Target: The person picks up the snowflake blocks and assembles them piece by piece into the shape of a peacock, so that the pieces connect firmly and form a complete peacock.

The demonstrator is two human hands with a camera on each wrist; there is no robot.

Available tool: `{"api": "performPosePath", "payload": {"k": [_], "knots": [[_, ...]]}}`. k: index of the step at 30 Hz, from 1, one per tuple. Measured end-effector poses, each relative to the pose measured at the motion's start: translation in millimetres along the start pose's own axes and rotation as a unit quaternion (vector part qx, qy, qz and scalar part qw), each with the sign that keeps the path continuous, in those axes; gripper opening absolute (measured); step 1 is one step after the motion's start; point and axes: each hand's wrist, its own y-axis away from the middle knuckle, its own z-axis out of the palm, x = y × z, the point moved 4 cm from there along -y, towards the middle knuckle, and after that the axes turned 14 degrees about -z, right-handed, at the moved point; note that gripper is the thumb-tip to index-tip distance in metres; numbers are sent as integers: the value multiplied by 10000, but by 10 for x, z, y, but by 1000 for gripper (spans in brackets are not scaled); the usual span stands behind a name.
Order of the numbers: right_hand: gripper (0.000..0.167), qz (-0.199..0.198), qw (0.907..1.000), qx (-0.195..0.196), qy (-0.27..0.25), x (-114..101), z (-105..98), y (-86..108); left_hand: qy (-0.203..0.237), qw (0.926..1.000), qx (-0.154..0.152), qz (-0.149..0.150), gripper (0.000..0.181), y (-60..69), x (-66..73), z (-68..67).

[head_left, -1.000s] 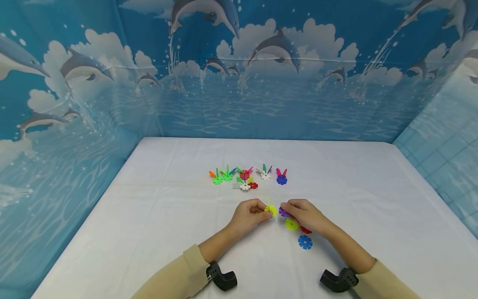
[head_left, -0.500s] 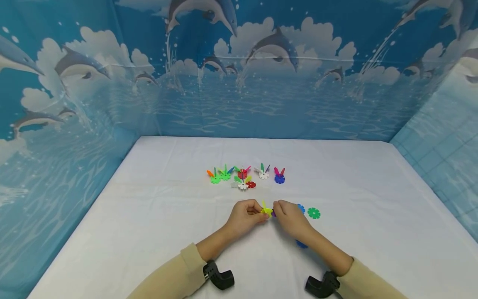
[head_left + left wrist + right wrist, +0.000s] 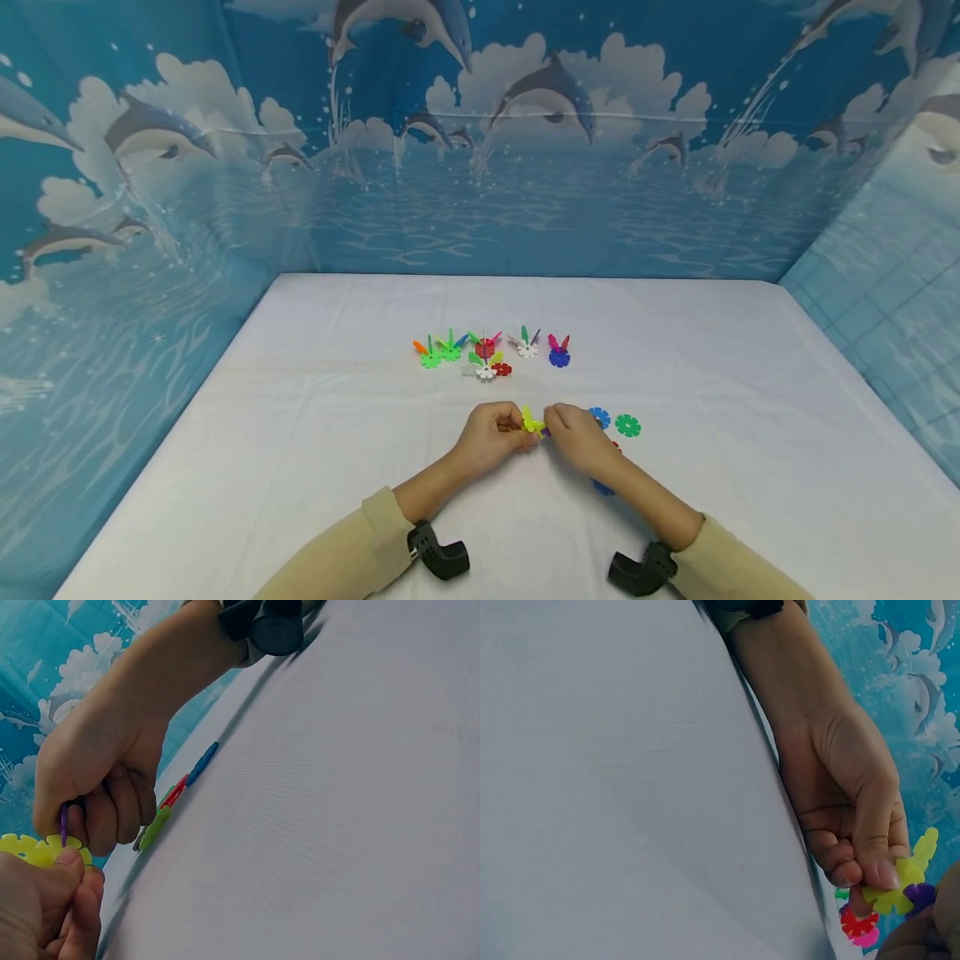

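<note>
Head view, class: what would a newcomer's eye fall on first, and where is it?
Probably the dolphin-printed backdrop, rising behind the white table. Next, the left hand pinching yellow pieces against the purple piece in the right hand, near the table's middle. Beyond them sits a bright cluster of flower-shaped discs.

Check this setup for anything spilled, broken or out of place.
Nothing stands out: the left hand grips a yellow notched plastic piece, the right hand a purple notched disc, and multicoloured notched assemblies sit grouped on white cloth.
</note>
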Motion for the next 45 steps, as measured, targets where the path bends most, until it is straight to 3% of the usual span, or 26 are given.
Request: {"api": "performPosePath", "payload": {"k": [5,10,17,19,22,26,33,39,45], "knots": [[36,-21,9999,-51,114,-35,1,3,-15,10000,18,-77,24,-15,-7,-7],[36,14,9996,-195,-225,16,-53,15,-86,9999,-78,-120,18,1,22,1],[38,15,9964,-566,-632,83,-149,26,-686,9976,22,-65,10,172,323,30],[41,128,9957,-618,-680,102,-190,34,-768,9970,66,-44,9,181,337,29],[48,262,9948,-596,-781,149,-288,46,-793,9966,209,-92,9,119,232,6],[52,333,9963,-435,-660,268,-489,68,-572,9966,482,-344,12,14,47,-40],[43,424,9989,-205,84,536,-799,175,67,9964,524,-664,15,-30,-14,-73],[38,540,9959,-225,685,762,-861,251,484,9938,513,-861,15,-40,-34,-84],[43,604,9923,-496,958,832,-824,293,884,9892,495,-1062,16,-52,-48,-104]]}}
